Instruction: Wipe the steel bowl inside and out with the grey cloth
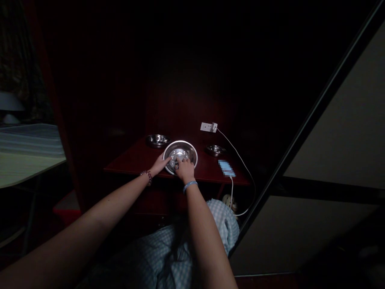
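A shiny steel bowl (190, 149) with a pale rim is tilted toward me at the front of the dark red desk top. My left hand (159, 165) grips its left edge, with the thumb over the rim inside and the other fingers hidden behind. Inside the bowl, near its bottom, my right hand (185, 170) has its fingers bent together. Whether anything small is between those fingers is too dark and small to tell. Behind to the left stands a second steel bowl (158, 139). A smaller steel dish (215, 150) sits to the right.
A phone (226, 168) lies at the desk's right front, its white cable (240, 156) looping from a charger (214, 127) in the wall socket. Stacked clear plastic boxes (31, 138) rest on a pale table (27, 166) at far left. Light panels stand at right.
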{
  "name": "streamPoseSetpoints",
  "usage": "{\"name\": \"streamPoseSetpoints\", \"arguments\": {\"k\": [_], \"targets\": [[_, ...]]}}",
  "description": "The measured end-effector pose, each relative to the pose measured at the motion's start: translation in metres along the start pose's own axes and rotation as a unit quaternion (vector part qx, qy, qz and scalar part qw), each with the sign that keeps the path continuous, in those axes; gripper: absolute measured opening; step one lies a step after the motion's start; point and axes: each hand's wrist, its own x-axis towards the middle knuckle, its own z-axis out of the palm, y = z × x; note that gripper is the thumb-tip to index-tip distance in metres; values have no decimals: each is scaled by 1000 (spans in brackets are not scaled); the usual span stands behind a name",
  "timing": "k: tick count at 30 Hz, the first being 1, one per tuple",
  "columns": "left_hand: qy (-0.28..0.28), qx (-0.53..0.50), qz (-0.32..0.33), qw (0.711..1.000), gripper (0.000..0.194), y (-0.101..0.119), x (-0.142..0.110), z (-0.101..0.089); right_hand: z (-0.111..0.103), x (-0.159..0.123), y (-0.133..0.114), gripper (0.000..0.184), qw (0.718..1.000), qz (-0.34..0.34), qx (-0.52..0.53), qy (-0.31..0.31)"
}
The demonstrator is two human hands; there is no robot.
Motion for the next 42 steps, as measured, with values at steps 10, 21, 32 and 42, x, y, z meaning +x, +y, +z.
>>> {"name": "streamPoseSetpoints", "arguments": {"k": [10, 21, 32, 42], "targets": [[6, -4, -7, 1000, 53, 3, -1, 1, 0, -1, 0, 49, 1000, -1, -4, 4], [1, -3, -23, 1000, 59, 8, -2, 0, -1, -2, 0, 51, 1000, 1, 2, 5], [9, -15, -43, 999, 60, 0, -3, 2, -45, -7, 30, 37, 981, 22, 73, 180], [12, 15, -92, 996, 49, -28, 6, 0, -42, 22, 73, 34, 898, -390, -140, 147]]}}
